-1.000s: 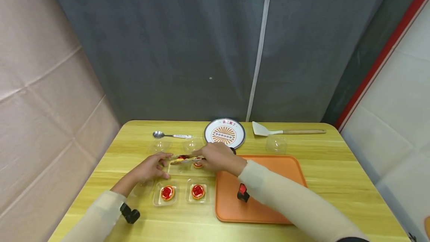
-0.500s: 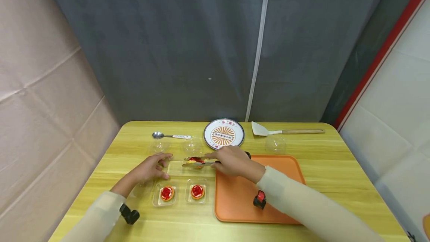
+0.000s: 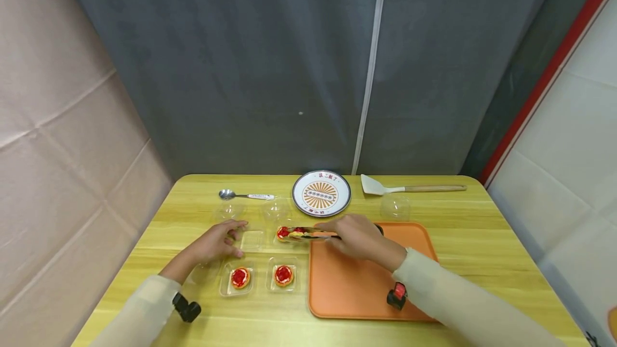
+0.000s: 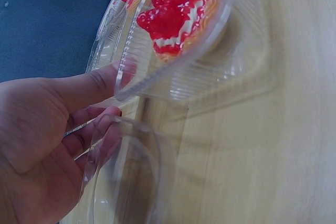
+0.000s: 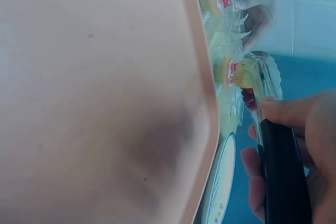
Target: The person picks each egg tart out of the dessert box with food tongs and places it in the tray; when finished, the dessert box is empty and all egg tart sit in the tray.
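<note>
My right hand (image 3: 359,237) grips metal tongs (image 5: 287,174) with black handles, over the orange tray's back-left part. Between the tongs' ends is a red-topped tart (image 5: 248,97), partly hidden by the metal. Just past it, another tart (image 3: 282,233) sits in a clear container. My left hand (image 3: 217,242) rests beside an empty clear container (image 3: 252,240), thumb and fingers spread loosely at its left side; whether they touch it I cannot tell. Nearer the front are two clear containers, each with a berry tart: the left tart (image 3: 240,278) and the right tart (image 3: 284,276).
The orange tray (image 3: 356,304) lies right of the containers. Behind stand a round patterned plate (image 3: 321,193), a spoon (image 3: 246,195) and a white spatula with a wooden handle (image 3: 414,188). Clear domed lids, such as one lid (image 3: 395,208), lie toward the back.
My right hand has moved right with the tongs and the tart, away from my left hand and over the tray's edge. The left hand has stayed in place beside the empty container.
</note>
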Available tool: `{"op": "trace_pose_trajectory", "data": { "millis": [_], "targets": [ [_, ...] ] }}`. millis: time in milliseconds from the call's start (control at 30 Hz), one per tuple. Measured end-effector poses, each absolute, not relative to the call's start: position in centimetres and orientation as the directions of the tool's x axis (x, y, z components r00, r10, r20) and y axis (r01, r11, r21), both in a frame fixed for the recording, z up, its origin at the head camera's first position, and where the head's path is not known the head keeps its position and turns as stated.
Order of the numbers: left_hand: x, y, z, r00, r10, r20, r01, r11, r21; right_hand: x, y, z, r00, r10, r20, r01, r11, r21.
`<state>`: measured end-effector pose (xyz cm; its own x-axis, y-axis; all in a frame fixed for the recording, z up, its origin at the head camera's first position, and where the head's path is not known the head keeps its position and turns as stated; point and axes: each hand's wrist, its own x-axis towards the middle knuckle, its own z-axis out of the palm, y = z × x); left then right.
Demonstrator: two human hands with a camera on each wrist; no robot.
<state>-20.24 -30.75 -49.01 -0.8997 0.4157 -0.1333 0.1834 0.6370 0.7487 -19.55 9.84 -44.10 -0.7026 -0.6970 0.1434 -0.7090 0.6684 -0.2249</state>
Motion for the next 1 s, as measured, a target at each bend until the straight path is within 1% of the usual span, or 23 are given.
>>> {"op": "trace_pose_trajectory", "data": {
  "millis": [133,267,433,767,1000],
  "targets": [
    [-20.3,-30.7,-49.1,-0.899,0.419,-0.127,0.194,0.641,0.743,-19.3,10.9,-44.2,-0.718,-0.683,0.134,-0.689,0.672,-0.271],
    [-20.3,-30.7,-49.1,-0.899,0.421,-0.124,0.198,0.642,0.741,-19.2,11.9,-44.4,-0.727,-0.671,0.144,-0.680,0.676,-0.285],
    [-20.3,-30.8,-49.2,-0.899,0.420,-0.125,0.197,0.642,0.741,-19.0,13.2,-44.8,-0.735,-0.655,0.176,-0.676,0.684,-0.274],
    [-20.3,-31.0,-49.2,-0.897,0.425,-0.125,0.201,0.642,0.740,-18.9,15.5,-45.7,-0.783,-0.599,0.167,-0.622,0.744,-0.246],
    [-20.5,-31.1,-49.3,-0.894,0.432,-0.118,0.210,0.638,0.740,-19.0,16.6,-46.1,-0.782,-0.596,0.183,-0.623,0.756,-0.198]
  ]
}}
